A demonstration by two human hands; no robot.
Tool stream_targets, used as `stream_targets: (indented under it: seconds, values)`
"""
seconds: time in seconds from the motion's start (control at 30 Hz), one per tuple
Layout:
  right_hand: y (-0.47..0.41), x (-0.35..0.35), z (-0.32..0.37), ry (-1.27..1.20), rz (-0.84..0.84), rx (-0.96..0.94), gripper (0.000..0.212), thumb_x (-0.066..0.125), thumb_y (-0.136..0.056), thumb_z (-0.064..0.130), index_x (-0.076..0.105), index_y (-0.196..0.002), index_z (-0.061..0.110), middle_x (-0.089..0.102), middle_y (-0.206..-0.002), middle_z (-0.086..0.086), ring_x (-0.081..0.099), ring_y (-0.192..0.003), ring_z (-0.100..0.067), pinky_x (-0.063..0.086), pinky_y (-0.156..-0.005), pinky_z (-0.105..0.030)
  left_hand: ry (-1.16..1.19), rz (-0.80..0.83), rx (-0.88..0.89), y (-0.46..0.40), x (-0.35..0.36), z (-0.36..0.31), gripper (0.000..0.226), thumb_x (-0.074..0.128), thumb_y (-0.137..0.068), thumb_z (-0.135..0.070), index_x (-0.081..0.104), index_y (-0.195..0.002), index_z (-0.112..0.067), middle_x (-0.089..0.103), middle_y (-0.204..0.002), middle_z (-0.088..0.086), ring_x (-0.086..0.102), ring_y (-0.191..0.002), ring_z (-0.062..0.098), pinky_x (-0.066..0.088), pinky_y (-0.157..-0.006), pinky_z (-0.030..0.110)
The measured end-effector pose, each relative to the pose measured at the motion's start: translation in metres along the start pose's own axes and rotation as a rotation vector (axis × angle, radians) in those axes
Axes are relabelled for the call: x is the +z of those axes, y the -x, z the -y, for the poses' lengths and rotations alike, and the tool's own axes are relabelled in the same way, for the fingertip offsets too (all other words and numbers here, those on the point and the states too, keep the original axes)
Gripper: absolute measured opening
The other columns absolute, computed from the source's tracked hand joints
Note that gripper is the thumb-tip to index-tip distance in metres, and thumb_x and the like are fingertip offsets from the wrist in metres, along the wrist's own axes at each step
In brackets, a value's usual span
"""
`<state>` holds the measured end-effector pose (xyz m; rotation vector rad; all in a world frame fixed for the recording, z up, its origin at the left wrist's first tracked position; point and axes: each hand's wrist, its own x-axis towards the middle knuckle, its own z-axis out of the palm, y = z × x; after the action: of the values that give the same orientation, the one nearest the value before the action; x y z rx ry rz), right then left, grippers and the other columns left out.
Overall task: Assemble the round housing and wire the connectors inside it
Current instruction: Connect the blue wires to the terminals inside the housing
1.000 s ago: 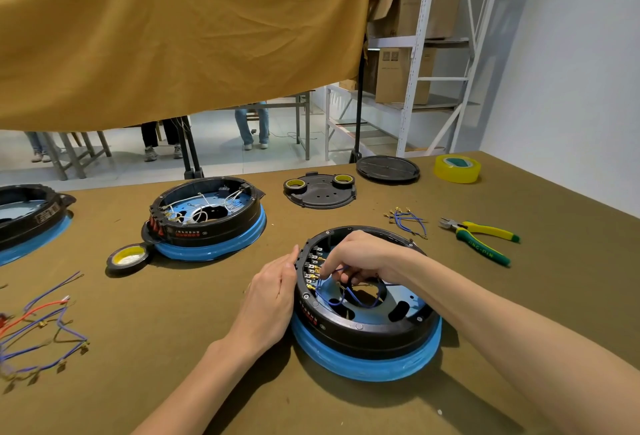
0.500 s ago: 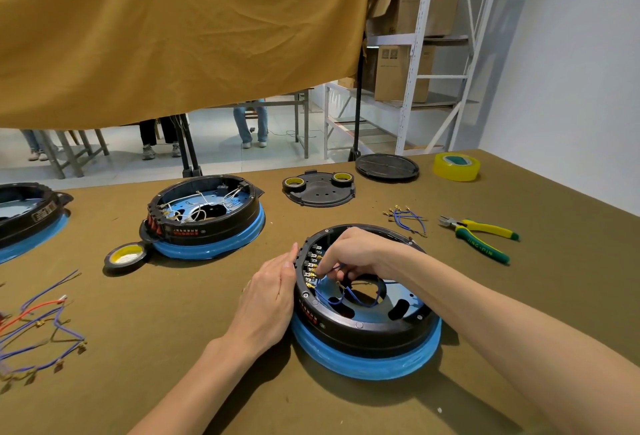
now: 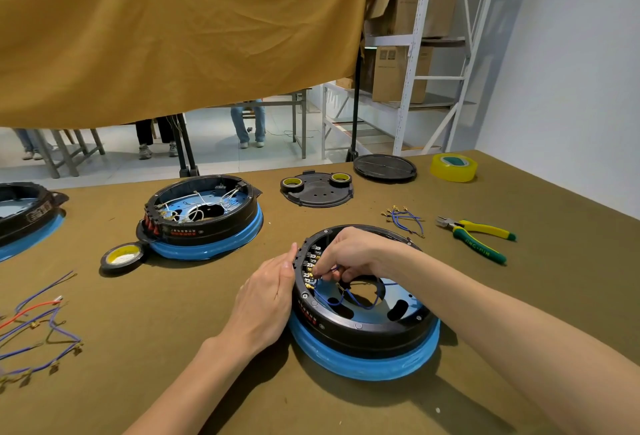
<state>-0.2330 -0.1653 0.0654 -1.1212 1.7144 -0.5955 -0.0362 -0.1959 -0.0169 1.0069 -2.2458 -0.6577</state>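
Head view, sole entry.

Item 1: round housing [image 3: 363, 316], black ring on a blue base, standing on the table [image 3: 173, 348] near its front edge, centre-right. Inside, at its left wall, a row of terminals [image 3: 310, 270]; a blue wire [image 3: 346, 301] loops across the floor of the housing.

Item 2: left hand [image 3: 266, 299], fingers straight, pressed flat against the outer left wall of the housing; it holds nothing and appears to brace the ring.

Item 3: right hand [image 3: 349, 254], reaching inside the housing; its grip is a pinch on the end of the blue wire, just beside the terminal row. Whether the connector is already seated cannot be told.

Item 4: spare blue wires [image 3: 403, 218] and pliers [image 3: 479, 238], right of the housing, well apart from both hands.

Item 5: second housing [image 3: 204, 216], already wired in white, behind and to the left; tape roll [image 3: 121, 256] touching its base.

Item 6: loose wire bundle [image 3: 38, 330], far left.

Risks, as judged: the connector may meet its blade at an angle and bend it, or land on the neighbouring terminal, the row being closely set. A hard push could slide the housing if the bracing hand eases off. The slack loop may snag the fingers on withdrawal.
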Motion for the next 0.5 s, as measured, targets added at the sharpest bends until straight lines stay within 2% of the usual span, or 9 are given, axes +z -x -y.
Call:
stream_targets:
  seconds: [0.2, 0.33, 0.4, 0.5]
  values:
    - [0.0006, -0.0008, 0.0027, 0.022, 0.027, 0.002, 0.016, 0.072, -0.092, 0.006, 0.074, -0.105, -0.003, 0.070, -0.081, -0.008, 0.058, -0.062, -0.008, 0.045, -0.055, -0.016, -0.031, 0.014, 0.014, -0.0006, -0.0010, 0.0018, 0.064, 0.007, -0.104, -0.056, 0.029, -0.158, -0.031, 0.045, -0.157, -0.006, 0.031, -0.135, -0.008, 0.026, -0.117, 0.025]
    - [0.0004, -0.0023, 0.0019, 0.055, 0.024, -0.047, 0.010, 0.075, -0.091, 0.008, 0.076, -0.098, 0.001, 0.072, -0.076, -0.006, 0.059, -0.059, -0.008, 0.048, -0.055, -0.016, -0.028, 0.004, 0.006, 0.0000, -0.0001, 0.0034, 0.064, 0.006, -0.104, -0.057, 0.030, -0.158, -0.032, 0.046, -0.157, -0.007, 0.033, -0.137, -0.005, 0.027, -0.117, 0.026]
    - [0.0022, -0.0022, 0.0002, 0.152, 0.001, -0.116, 0.007, 0.076, -0.091, 0.012, 0.077, -0.091, 0.006, 0.073, -0.070, -0.001, 0.060, -0.057, -0.006, 0.049, -0.054, -0.017, -0.025, 0.011, 0.000, -0.0016, -0.0003, 0.0018, 0.065, 0.007, -0.103, -0.057, 0.031, -0.158, -0.033, 0.046, -0.157, -0.008, 0.032, -0.136, -0.006, 0.028, -0.117, 0.028]
    - [0.0061, -0.0060, -0.0008, 0.368, -0.069, -0.217, 0.013, 0.078, -0.090, 0.024, 0.078, -0.087, 0.012, 0.073, -0.067, 0.005, 0.062, -0.058, -0.002, 0.048, -0.052, -0.017, -0.021, 0.030, 0.017, -0.0037, -0.0024, -0.0004, 0.074, 0.002, -0.098, -0.066, 0.032, -0.157, -0.032, 0.046, -0.157, -0.008, 0.034, -0.138, -0.004, 0.029, -0.119, 0.031]
